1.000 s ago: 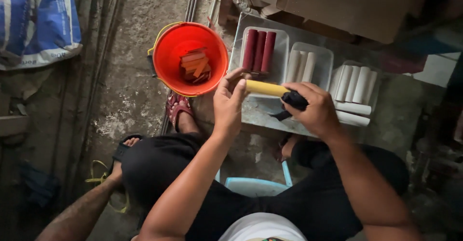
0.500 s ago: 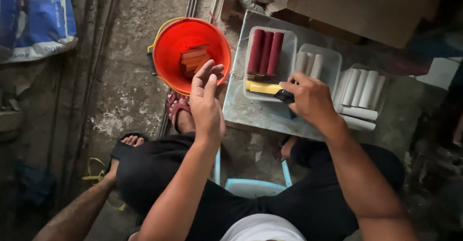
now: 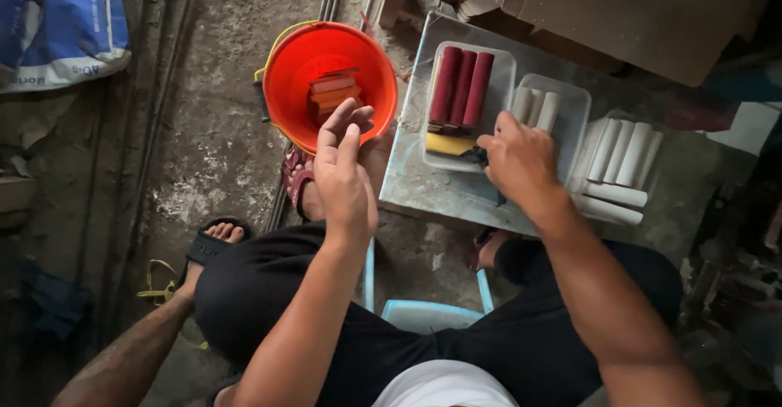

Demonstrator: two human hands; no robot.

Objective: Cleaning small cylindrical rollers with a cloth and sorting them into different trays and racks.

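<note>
My left hand (image 3: pixel 344 175) hovers with its fingers spread and nothing in it, at the near rim of an orange bucket (image 3: pixel 285 89) that holds a few orange blocks (image 3: pixel 332 91). My right hand (image 3: pixel 521 162) grips the black-tipped end of a yellow roll (image 3: pixel 450 144). The roll lies across the near edge of a clear tray (image 3: pixel 501 77) holding three dark red rolls (image 3: pixel 462 85). The tray stands on a low grey slab (image 3: pixel 423 191).
A second clear tray (image 3: pixel 574 114) holds white rolls (image 3: pixel 536 107), and more white rolls (image 3: pixel 619 158) lie loose at the slab's right. Brown boards (image 3: pixel 619 8) lie behind. A blue and white sack (image 3: pixel 61 24) lies far left. I sit on a light blue stool (image 3: pixel 428 313); sandalled feet (image 3: pixel 213 242) rest on the concrete floor.
My left hand has let go of the yellow roll and swung left to the bucket. My right hand has carried the roll to the tray of red rolls.
</note>
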